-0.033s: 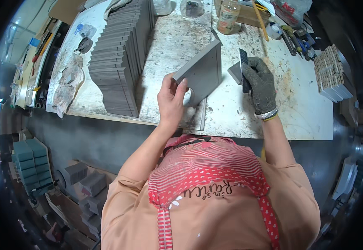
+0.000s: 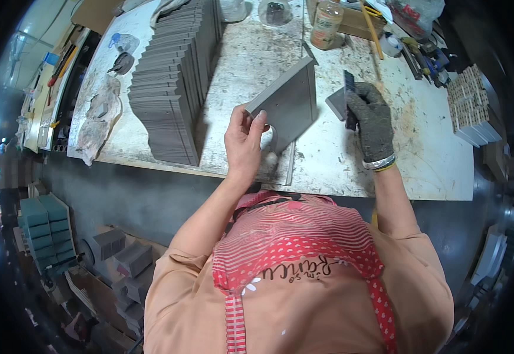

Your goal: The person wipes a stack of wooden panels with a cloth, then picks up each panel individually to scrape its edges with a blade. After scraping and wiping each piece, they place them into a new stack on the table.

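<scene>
My left hand (image 2: 246, 141) is bare and grips a grey panel (image 2: 283, 103) by its near left edge. The panel stands tilted above the table, its broad face turned to the right, with a round hole partly showing near my fingers. My right hand (image 2: 372, 121), in a dark grey work glove, is closed on a dark flat tool (image 2: 349, 100) held upright; its exact kind is unclear. A grey flat piece (image 2: 337, 104) juts from the tool's left side. A gap separates the tool from the panel. Left of my left hand stands a long stack of similar grey panels (image 2: 168, 118).
The white worktable (image 2: 422, 171) is stained. A bottle (image 2: 327, 26), a yellow stick (image 2: 372, 29) and several hand tools (image 2: 425, 59) lie toward the back right. Crumpled plastic (image 2: 99, 118) sits at the left edge. Bundled boards (image 2: 472, 106) stand at right, green boxes (image 2: 46, 230) lower left.
The dark tool in my right hand has shifted and tipped very slightly to the right. My left hand and the panel keep nearly the same pose.
</scene>
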Motion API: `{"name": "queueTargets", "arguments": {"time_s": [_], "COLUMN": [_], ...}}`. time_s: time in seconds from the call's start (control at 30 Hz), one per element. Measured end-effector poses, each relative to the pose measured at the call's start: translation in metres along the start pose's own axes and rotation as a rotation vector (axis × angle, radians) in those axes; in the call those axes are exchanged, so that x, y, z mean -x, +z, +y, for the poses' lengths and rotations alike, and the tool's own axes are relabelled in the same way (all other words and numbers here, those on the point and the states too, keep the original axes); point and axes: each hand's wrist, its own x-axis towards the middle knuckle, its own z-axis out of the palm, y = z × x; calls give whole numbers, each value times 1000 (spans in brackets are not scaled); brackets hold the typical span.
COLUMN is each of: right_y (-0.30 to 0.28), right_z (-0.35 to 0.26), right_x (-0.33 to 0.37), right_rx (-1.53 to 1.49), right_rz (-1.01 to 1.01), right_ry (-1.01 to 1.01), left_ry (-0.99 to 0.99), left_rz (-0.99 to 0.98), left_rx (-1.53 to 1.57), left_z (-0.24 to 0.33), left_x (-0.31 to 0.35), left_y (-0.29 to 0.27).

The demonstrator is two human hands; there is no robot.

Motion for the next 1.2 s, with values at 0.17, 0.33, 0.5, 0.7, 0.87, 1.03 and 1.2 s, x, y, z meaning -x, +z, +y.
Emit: {"name": "queueTargets", "arguments": {"time_s": [0.17, 0.33, 0.5, 0.7, 0.87, 1.03, 1.2], "right_y": [-25, -20, 0, 8, 5, 11, -1], "right_z": [17, -5, -25, -34, -24, -9, 15], "right_x": [-19, -2, 15, 22, 19, 10, -7], "right_rx": [-375, -724, -702, -563, -617, -727, -1172], "right_rz": [-140, -352, -385, -389, -389, -386, -505], "right_ry": [217, 311, 308, 250, 267, 276, 395], "left_ry": [-324, -403, -440, -437, -489, -381, -132], "left_rz": [92, 122, 126, 115, 186, 159, 194], "left_rx": [387, 497, 514, 503, 523, 447, 276], "left_z": [10, 24, 27, 32, 34, 41, 59], "left_x": [2, 9, 14, 19, 20, 17, 27], "left_y": [-14, -24, -40, -47, -49, -50, -30]}}
